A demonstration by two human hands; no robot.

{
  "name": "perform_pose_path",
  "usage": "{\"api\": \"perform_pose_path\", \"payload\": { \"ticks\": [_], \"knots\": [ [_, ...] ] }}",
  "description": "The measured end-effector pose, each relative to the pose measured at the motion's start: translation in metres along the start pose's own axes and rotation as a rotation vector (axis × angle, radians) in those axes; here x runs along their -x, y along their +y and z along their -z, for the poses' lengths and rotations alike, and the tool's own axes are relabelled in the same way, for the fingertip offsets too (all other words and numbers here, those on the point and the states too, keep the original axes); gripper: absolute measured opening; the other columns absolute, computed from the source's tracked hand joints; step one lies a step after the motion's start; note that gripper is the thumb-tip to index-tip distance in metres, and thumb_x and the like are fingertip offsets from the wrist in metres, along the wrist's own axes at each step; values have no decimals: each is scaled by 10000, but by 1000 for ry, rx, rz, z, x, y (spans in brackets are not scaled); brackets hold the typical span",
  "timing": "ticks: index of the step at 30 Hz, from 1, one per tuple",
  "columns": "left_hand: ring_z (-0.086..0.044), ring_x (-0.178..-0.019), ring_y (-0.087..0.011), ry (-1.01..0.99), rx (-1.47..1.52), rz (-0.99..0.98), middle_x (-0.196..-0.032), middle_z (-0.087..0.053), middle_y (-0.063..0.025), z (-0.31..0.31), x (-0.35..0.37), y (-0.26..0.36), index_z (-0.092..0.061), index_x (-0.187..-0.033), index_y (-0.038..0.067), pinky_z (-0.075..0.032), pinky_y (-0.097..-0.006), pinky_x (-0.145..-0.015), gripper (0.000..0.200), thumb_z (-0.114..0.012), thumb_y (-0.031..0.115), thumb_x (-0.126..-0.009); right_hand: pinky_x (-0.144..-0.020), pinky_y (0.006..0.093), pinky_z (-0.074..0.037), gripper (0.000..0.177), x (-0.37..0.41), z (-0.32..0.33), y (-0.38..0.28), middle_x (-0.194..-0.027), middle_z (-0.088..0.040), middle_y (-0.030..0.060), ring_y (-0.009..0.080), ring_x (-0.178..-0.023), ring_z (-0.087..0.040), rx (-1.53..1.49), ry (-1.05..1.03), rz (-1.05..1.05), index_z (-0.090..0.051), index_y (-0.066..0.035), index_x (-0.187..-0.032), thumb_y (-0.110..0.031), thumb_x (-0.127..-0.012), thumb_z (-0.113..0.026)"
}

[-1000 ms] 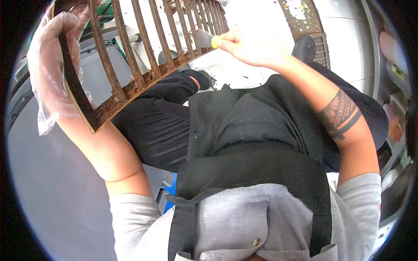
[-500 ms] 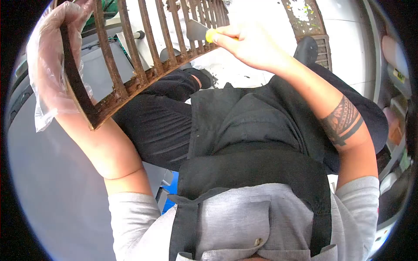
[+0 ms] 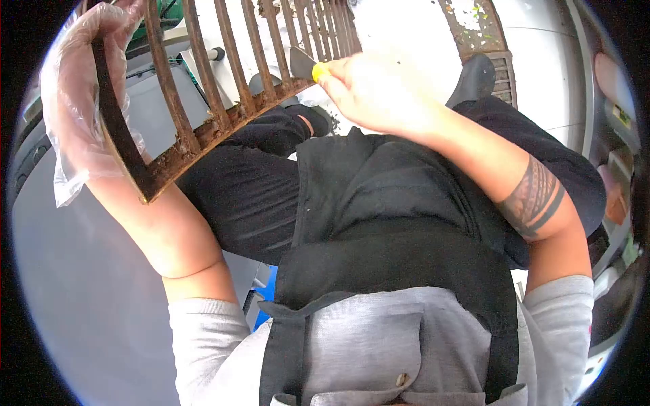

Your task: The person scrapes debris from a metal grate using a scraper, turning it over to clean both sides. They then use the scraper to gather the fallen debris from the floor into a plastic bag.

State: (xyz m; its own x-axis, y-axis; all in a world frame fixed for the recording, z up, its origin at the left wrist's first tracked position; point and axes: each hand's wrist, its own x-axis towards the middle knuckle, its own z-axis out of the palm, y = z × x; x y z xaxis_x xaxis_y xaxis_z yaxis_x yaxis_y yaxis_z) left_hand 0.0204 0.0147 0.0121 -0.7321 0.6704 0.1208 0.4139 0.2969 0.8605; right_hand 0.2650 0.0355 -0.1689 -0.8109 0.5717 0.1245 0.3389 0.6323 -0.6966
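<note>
A rusty, brown slatted metal grate (image 3: 233, 116) is held up and tilted at the top left. My left hand (image 3: 112, 30), inside a loose clear plastic glove (image 3: 71, 128), is closed round the grate's left end; part of its fingers is cut off by the frame's top edge. My bare right hand (image 3: 376, 91) grips the yellow handle of a scraper (image 3: 302, 64). Its flat metal blade lies against the grate's bars near the lower rail, where dark residue shows along the bar ends.
White floor tiles (image 3: 542, 81) with dark crumbs lie beyond my knees. A floor drain with a slotted cover (image 3: 502, 74) is at the upper right, near my shoe (image 3: 477, 74). A grey surface (image 3: 74, 271) stands on my left.
My right hand has moved slightly down and left with the scraper, bringing it lower along the grate. My left hand and the grate stay nearly where they were.
</note>
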Motion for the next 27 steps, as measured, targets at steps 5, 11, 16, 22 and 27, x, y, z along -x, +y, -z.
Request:
{"api": "perform_pose_path", "payload": {
  "ticks": [5, 11, 16, 22, 27],
  "knots": [
    [-689, -822, -98, -65, -8, 69, -1019, -734, -130, 6, -3, -3, -710, -1073, -32, -466, -135, -602, 247, -654, 35, -842, -722, 503, -557, 393, 3, 4, -5, -804, -713, 188, 399, -742, -704, -433, -334, -419, -684, -10, -870, -280, -1038, -452],
    [-446, -410, -59, -54, -86, 161, -667, -636, -4, 2, 1, 3, -728, -945, 20, -271, -178, -406, 159, -691, 82, -803, -738, 472, -550, 405, 19, 9, -22, -753, -690, 209, 381, -734, -698, -815, -480, -798, -698, -4, -844, -291, -1036, -487],
    [-538, -554, -46, -25, -73, 123, -933, -737, -102, -2, 2, -5, -721, -1076, -11, -378, -150, -495, 239, -649, 42, -854, -696, 465, -547, 444, 2, 13, -11, -697, -678, 186, 354, -662, -680, -439, -388, -411, -729, -13, -794, -353, -1012, -543],
    [-657, -755, -86, -67, 9, 97, -1033, -734, -134, -6, 3, 2, -707, -1106, -53, -466, -135, -597, 273, -643, 18, -850, -670, 476, -576, 329, -68, 57, 6, -862, -732, 265, 379, -759, -733, 146, -570, -169, -736, 54, -878, -261, -923, -650],
    [-680, -843, -108, -66, -63, 84, -1069, -732, -136, 9, -9, -8, -703, -1124, -69, -487, -126, -655, 291, -628, -7, -850, -708, 507, -566, 323, -101, 47, 9, -802, -703, 272, 430, -754, -717, 247, -572, 111, -760, 28, -829, -269, -864, -638]
  ]
}}
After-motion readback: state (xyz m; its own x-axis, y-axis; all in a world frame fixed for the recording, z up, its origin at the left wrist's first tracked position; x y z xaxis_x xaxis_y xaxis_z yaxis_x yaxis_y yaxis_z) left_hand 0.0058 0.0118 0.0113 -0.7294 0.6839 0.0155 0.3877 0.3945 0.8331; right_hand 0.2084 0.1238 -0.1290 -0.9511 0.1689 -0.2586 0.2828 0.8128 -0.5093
